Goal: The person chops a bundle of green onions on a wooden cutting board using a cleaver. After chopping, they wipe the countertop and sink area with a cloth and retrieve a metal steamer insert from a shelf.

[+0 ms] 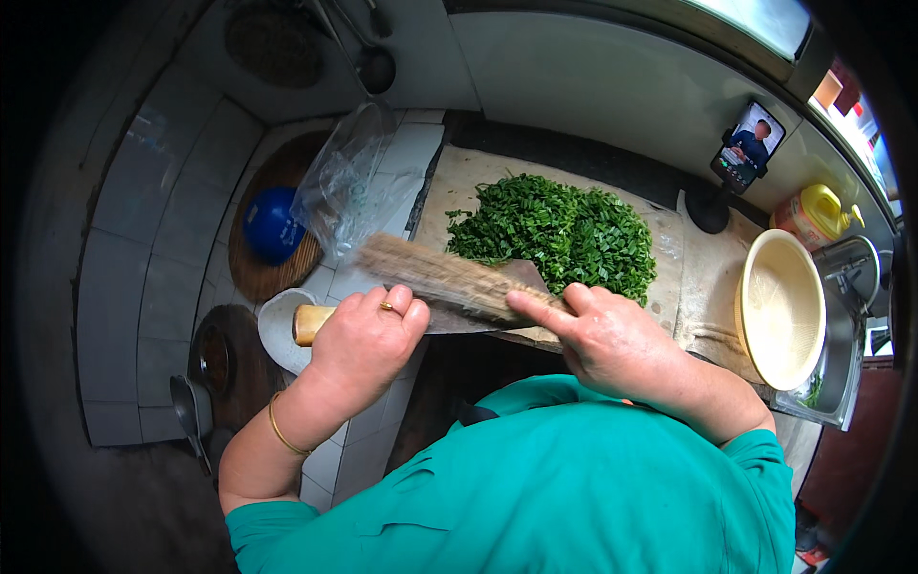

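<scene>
My left hand point(369, 330) grips the wooden handle of a large cleaver point(459, 321), whose blade points right, over the near edge of the board. My right hand point(609, 333) holds one end of a long, flat, brown wood-like piece point(437, 276), with the index finger laid along it. This piece is motion-blurred and lies across the blade, hiding much of it; whether they touch is unclear. Beyond both hands, a broad heap of chopped green leaves point(552, 229) rests on a pale cutting board point(448, 179).
On the right stand a cream colander point(782, 308), a yellow bottle point(817, 215), a phone on a stand point(749, 147) and a metal sink point(839, 373). Left are a clear plastic bag point(351, 179), a blue round object point(271, 226) on a round wooden board point(312, 269) and a white bowl point(276, 330).
</scene>
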The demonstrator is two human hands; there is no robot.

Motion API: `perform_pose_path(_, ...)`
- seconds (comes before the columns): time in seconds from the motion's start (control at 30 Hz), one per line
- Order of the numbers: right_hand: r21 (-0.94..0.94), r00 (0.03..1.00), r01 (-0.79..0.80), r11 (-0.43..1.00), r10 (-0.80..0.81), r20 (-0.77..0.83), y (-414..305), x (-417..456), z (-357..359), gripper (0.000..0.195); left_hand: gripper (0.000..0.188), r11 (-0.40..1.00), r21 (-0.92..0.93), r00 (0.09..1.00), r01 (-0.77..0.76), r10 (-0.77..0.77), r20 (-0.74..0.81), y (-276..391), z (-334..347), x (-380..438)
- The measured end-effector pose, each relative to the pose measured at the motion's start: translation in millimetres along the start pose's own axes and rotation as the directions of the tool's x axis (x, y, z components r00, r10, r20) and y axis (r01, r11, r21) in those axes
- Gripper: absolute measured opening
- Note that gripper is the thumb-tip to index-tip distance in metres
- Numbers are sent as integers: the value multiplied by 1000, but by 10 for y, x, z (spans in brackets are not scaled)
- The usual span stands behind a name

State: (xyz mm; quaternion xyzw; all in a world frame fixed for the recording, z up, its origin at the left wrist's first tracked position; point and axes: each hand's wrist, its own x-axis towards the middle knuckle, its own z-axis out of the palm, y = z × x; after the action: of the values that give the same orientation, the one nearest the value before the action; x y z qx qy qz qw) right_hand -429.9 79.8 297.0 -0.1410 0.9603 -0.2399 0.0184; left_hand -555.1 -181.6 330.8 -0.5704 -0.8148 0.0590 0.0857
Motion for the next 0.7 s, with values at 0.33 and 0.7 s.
perform_pose_path(0.33, -91, 966, -252, 964, 244, -86, 404, -177, 37, 68, 14, 990, 25, 988, 136, -137, 64, -68, -281, -263)
perform_pose_path(0.7, -53, 969, -229, 972, 222, -104, 395, -44, 46, 68, 24, 963, -112, 970, 244, -243, 22, -190, -117, -433)
